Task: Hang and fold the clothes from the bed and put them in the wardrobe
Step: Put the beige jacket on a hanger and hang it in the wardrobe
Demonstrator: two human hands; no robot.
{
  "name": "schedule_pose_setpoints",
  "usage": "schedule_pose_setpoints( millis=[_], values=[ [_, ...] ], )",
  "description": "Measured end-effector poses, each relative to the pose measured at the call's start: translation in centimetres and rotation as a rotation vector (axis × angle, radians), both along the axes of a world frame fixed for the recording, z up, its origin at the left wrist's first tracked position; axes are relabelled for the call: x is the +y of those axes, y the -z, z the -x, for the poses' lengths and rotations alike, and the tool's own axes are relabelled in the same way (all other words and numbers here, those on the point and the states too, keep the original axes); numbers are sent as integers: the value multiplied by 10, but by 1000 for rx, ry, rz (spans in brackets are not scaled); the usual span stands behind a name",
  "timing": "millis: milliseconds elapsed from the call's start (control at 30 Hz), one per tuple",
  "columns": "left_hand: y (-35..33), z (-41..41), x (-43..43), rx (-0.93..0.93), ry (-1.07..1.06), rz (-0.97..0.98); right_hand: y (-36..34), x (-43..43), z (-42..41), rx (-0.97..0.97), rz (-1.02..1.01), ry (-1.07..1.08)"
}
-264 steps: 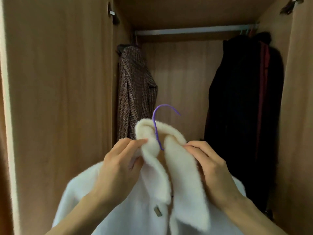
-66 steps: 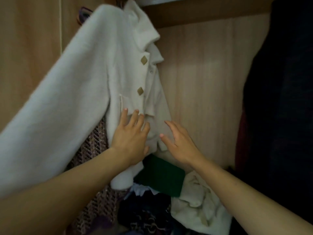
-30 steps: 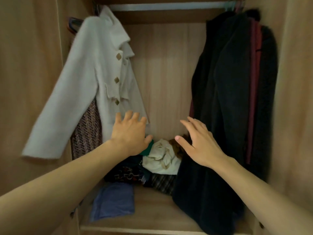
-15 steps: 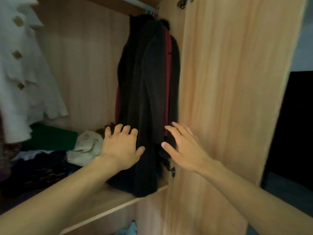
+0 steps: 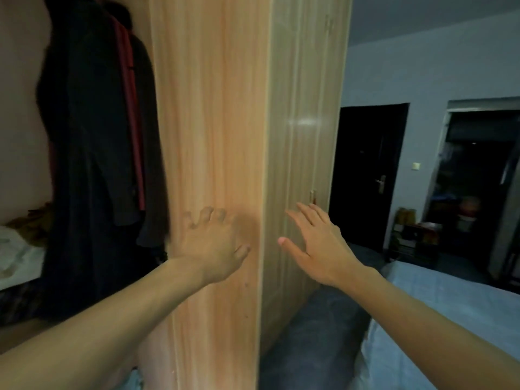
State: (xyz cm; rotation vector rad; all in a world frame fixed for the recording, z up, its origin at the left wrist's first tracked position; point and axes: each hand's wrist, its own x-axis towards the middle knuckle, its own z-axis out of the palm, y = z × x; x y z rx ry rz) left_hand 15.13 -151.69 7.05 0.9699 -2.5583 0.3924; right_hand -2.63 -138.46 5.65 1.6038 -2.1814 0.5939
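Note:
The open wardrobe door (image 5: 213, 130) fills the middle of the view, seen from its inner side. My left hand (image 5: 213, 246) hovers in front of it, empty, fingers spread. My right hand (image 5: 315, 246) is raised just right of the door's edge, open and holding nothing. Inside the wardrobe at the left hang dark coats (image 5: 92, 153) with a red garment (image 5: 132, 108) between them. Pale folded clothes (image 5: 17, 251) lie on the shelf at the far left. The bed (image 5: 439, 327) with a light blue cover is at the lower right; no clothes show on the part in view.
A closed wardrobe section (image 5: 306, 136) stands behind the open door. A narrow dark floor strip (image 5: 309, 342) runs between wardrobe and bed. Two dark doorways (image 5: 368, 175) (image 5: 478, 187) open in the far wall, with low shelving and clutter (image 5: 416, 237) between them.
My view has swung right, away from the wardrobe interior toward the bed. The white coat, hung on the rail, has left the view. Both hands stay empty and raised, moving right with me.

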Motion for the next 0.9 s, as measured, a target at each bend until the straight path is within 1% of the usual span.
schedule_pose_setpoints(
  millis=[167, 333, 433, 567, 700, 800, 900],
  values=[
    [5, 84, 85, -64, 103, 34, 10, 97, 78, -22, 24, 102],
    [19, 164, 164, -124, 214, 1, 32, 189, 142, -143, 38, 226],
    [34, 205, 206, -159, 305, -39, 45, 239, 165, -173, 5, 300],
    [61, 259, 248, -154, 450, -104, 65, 302, 191, -204, -1, 427],
    [97, 310, 290, -232, 592, -155, 87, 363, 217, -192, -26, 572],
    [113, 346, 318, -251, 693, -190, 97, 399, 232, -228, -41, 690],
    [128, 376, 338, -230, 793, -201, 106, 425, 239, -219, -44, 797]
  ],
)
